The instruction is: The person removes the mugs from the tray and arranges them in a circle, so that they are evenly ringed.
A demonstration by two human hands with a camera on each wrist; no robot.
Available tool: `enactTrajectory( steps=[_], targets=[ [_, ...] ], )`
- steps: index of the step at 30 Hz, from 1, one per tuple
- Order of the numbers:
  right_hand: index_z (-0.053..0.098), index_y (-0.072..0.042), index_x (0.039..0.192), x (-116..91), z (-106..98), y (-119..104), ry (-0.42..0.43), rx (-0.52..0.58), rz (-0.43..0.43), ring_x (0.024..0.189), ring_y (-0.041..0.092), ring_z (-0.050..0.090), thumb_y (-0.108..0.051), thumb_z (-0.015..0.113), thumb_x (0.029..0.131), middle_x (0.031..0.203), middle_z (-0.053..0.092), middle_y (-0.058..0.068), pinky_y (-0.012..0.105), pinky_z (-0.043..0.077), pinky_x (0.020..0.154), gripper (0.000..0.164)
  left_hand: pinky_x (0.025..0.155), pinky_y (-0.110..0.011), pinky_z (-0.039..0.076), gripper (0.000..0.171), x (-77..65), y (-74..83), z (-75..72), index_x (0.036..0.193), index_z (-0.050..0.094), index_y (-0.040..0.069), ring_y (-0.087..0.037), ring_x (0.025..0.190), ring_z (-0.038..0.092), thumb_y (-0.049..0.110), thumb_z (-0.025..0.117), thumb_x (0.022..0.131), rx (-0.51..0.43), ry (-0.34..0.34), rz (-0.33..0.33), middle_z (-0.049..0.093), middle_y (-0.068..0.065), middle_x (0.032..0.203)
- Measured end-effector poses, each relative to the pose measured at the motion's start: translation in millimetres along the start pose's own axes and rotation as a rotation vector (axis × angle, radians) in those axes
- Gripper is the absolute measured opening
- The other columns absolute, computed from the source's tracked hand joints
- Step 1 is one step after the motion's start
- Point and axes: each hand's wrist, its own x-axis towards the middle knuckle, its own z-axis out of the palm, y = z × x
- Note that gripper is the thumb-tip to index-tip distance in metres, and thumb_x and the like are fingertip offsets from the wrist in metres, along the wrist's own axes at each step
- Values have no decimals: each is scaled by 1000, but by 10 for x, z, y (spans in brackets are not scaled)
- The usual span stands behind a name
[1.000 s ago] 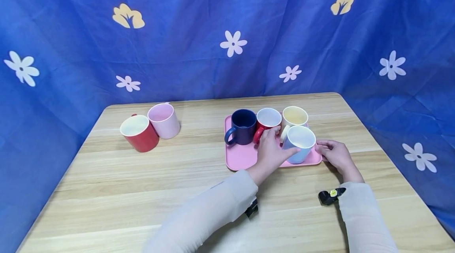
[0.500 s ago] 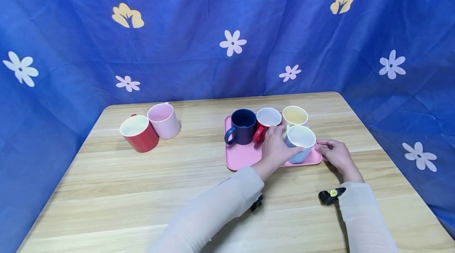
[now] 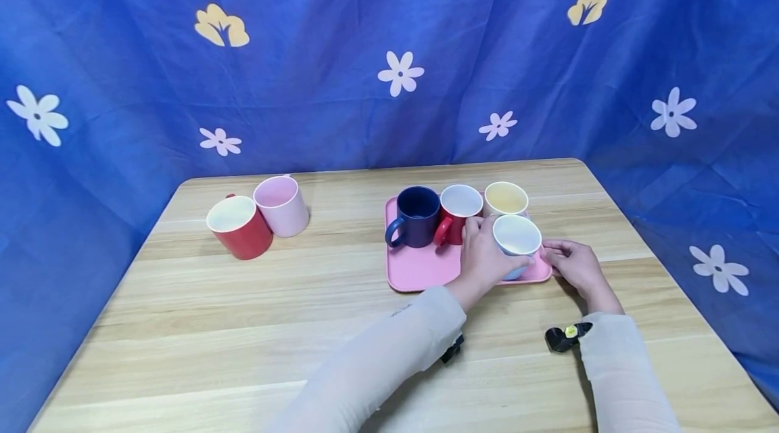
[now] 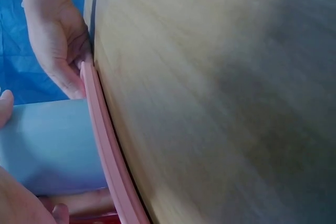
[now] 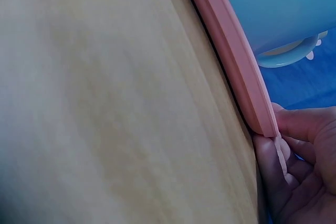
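Observation:
My left hand (image 3: 479,258) holds the light blue mug (image 4: 58,142) at its left side, the thumb across the front and the fingers behind. This mug stands upright at the front right of the pink tray (image 3: 420,270). In the right wrist view its handle (image 5: 291,56) points away from the left hand. My right hand (image 3: 575,266) pinches the tray's right rim between thumb and fingers. Also on the tray are a navy mug (image 3: 418,220), a red mug (image 3: 460,203) with a white inside, and a cream mug (image 3: 506,199) behind the blue one.
At the left back of the wooden table (image 3: 243,325) stand another red mug (image 3: 245,235) and a pink mug (image 3: 283,210), side by side. A blue flowered curtain (image 3: 341,81) hangs behind the table and along its sides.
My left hand has shifted rightward, from beside the red and cream mugs' handles to close against the light blue mug. The right hand stays on the tray's rim, and the mugs look unmoved.

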Motion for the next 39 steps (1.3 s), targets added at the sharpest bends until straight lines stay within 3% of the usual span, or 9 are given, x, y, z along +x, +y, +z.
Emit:
enactTrajectory(
  steps=[18, 31, 39],
  targets=[
    [52, 14, 125, -6, -6, 16, 5, 21, -8, 75, -3, 60, -9, 59, 94, 107, 65, 21, 20, 53, 68, 40, 86, -25, 43, 82, -7, -54, 39, 121, 56, 16, -15, 110, 42, 42, 92, 52, -78, 24, 72, 49, 0, 116],
    [52, 14, 126, -9, -12, -5, 3, 6, -18, 75, -3, 60, -12, 60, 94, 111, 63, 25, 20, 53, 67, 42, 88, -23, 42, 79, -19, -6, -79, 119, 56, 15, -12, 108, 44, 39, 92, 52, -168, 111, 140, 49, 1, 113],
    [51, 12, 128, -3, -9, 11, -9, 18, -1, 77, -2, 60, -11, 59, 95, 111, 63, 24, 22, 53, 69, 41, 89, -24, 42, 85, -34, 79, -235, 123, 55, 13, -12, 109, 46, 36, 92, 51, -215, 166, 163, 48, -1, 117]
  ],
)
